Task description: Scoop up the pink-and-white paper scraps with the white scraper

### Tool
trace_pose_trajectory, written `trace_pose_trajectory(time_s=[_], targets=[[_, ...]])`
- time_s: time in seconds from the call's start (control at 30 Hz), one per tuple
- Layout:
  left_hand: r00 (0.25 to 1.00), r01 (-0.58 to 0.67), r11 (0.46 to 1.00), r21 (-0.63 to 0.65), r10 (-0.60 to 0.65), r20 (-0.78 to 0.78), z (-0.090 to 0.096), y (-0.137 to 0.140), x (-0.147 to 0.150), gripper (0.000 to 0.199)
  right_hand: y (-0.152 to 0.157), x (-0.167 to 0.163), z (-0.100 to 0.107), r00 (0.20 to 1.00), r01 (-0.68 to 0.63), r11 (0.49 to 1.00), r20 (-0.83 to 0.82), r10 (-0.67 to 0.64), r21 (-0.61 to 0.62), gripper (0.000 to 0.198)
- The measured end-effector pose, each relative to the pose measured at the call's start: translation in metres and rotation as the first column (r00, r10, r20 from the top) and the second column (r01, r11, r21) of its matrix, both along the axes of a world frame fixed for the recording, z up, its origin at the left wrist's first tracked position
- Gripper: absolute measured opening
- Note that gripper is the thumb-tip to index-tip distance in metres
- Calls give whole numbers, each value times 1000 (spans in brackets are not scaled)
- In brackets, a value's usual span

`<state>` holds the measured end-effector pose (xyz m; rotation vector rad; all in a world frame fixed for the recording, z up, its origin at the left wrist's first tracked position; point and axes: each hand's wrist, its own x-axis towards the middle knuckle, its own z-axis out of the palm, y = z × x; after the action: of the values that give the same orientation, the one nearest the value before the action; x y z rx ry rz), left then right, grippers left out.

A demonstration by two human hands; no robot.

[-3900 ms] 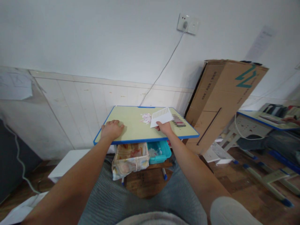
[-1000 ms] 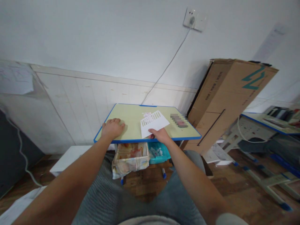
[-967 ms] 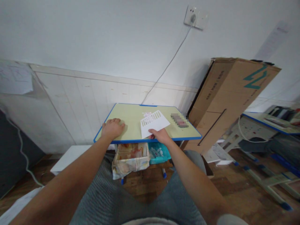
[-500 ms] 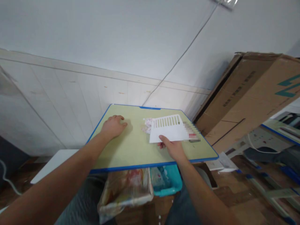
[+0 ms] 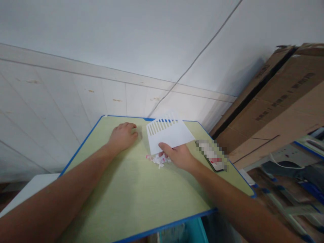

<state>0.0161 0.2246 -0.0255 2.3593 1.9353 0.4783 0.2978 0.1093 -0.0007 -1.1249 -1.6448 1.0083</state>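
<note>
A flat white slotted card point(image 5: 164, 135), with a row of narrow parallel slots along its far side, is in my right hand point(image 5: 178, 155). My right thumb lies on top of its near edge and the fingers are beneath. Just below the card, small torn paper scraps point(image 5: 160, 161), white with pink marks, lie in a heap on the pale yellow table point(image 5: 121, 195). My left hand point(image 5: 123, 136) rests on the table's far left part, fingers loosely bent and thumb apart, holding nothing.
A phone-like flat object point(image 5: 212, 157), partly pixelated, lies on the table's right side. A tall cardboard box point(image 5: 268, 104) stands beyond that edge. Under the front edge is a turquoise bin point(image 5: 196, 231). A cable point(image 5: 192, 65) runs down the wall behind.
My right hand has moved left and tilted the card, with the scraps now showing below it. My left hand stays in place on the table. The view has shifted closer.
</note>
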Motion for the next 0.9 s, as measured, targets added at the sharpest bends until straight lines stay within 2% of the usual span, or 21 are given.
trace_pose_trajectory(time_s=[0.17, 0.3, 0.4, 0.6, 0.7, 0.8, 0.9], targets=[[998, -48, 998, 43, 50, -41, 8, -13, -6, 59, 14, -18, -12, 997, -77, 997, 21, 77, 16, 27], [997, -61, 997, 44, 63, -36, 12, -19, -9, 59, 12, -21, -12, 995, -102, 994, 4, 102, 51, 24], [998, -51, 997, 51, 53, -38, 10, -18, -9, 57, 9, -20, -7, 996, -92, 994, -3, 93, 60, 25], [999, 27, 998, 55, -26, -22, 6, -15, -6, 58, 2, -3, 15, 997, -75, 997, 32, 75, -13, 34], [999, 51, 997, 53, -50, -19, 6, -13, -2, 58, -13, 13, 23, 997, -15, 999, 81, 12, 38, 39], [997, 68, 994, 81, -65, -38, 6, -14, 1, 56, -38, 31, 21, 987, 125, 987, 91, -134, 98, 42], [995, 82, 991, 106, -75, -62, 8, -18, 3, 54, -61, 43, 7, 971, 222, 974, 77, -224, 37, 44]])
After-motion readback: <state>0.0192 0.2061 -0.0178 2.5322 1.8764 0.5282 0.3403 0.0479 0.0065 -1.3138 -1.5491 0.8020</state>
